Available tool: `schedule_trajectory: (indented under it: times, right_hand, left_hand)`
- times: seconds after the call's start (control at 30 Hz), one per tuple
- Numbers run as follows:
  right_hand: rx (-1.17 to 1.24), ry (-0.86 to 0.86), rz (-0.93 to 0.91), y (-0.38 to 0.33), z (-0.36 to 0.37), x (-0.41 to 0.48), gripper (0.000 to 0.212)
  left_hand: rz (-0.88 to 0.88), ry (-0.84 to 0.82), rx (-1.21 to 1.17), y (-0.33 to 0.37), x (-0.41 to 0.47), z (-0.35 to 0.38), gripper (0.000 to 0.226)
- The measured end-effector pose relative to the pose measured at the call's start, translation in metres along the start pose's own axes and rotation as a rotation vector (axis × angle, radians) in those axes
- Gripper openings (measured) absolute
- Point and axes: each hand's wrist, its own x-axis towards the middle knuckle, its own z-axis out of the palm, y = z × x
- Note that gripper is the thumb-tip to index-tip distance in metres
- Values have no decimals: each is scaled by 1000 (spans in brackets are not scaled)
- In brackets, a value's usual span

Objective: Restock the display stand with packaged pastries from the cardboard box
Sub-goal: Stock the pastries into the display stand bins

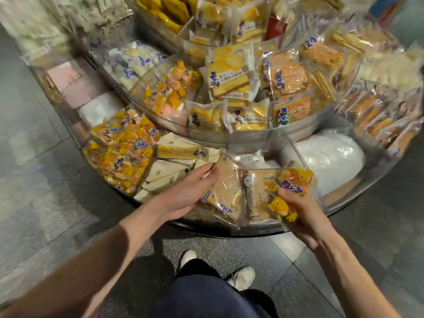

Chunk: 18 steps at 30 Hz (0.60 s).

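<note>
A round tiered display stand [259, 228] with clear dividers fills the upper view, stocked with packaged pastries. My right hand [298, 210] grips orange-and-yellow pastry packets [291, 187] over the bottom tier's front compartment. My left hand [190, 191] reaches in with fingers extended and touches the edge of a clear-wrapped triangular sandwich packet [226, 193] standing in that compartment. A second brown pastry packet [259, 193] stands between the two hands. The cardboard box is not in view.
Left of my hands lie white triangular sandwich packets [167, 173] and a heap of orange-yellow packets [121, 154]. A white plastic bag [330, 157] fills the compartment to the right. Upper tiers hold cake slices [229, 74]. My shoes [243, 276] stand on the dark tiled floor.
</note>
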Motion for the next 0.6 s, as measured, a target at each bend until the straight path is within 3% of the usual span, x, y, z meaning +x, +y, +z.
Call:
schedule_trajectory:
  times: [0.03, 0.1, 0.17, 0.23, 0.33, 0.47, 0.53, 0.6]
  right_hand:
    - [-11, -51, 10, 5, 15, 4, 18]
    - [-83, -126, 60, 21, 54, 19, 55]
    - [-165, -171, 65, 37, 84, 36, 70]
    - [-311, -219, 103, 65, 132, 56, 65]
    - [-403, -159, 83, 114, 210, 81, 63]
    - [-323, -140, 20, 173, 329, 103, 17]
    - [-317, -155, 28, 197, 383, 110, 13]
    - [-472, -150, -16, 215, 411, 120, 10]
  left_hand:
    - [-23, -6, 1, -1, -7, -18, 99]
    - [-48, -31, 48, -5, -27, -62, 88]
    - [-65, -67, 125, -2, -46, -97, 71]
    - [-48, -26, 127, 0, -75, -144, 55]
    - [8, 58, -73, -4, -117, -220, 49]
    - [78, 292, -451, -7, -167, -318, 46]
    - [151, 401, -518, -6, -189, -358, 41]
    - [226, 480, -489, -6, -196, -381, 29]
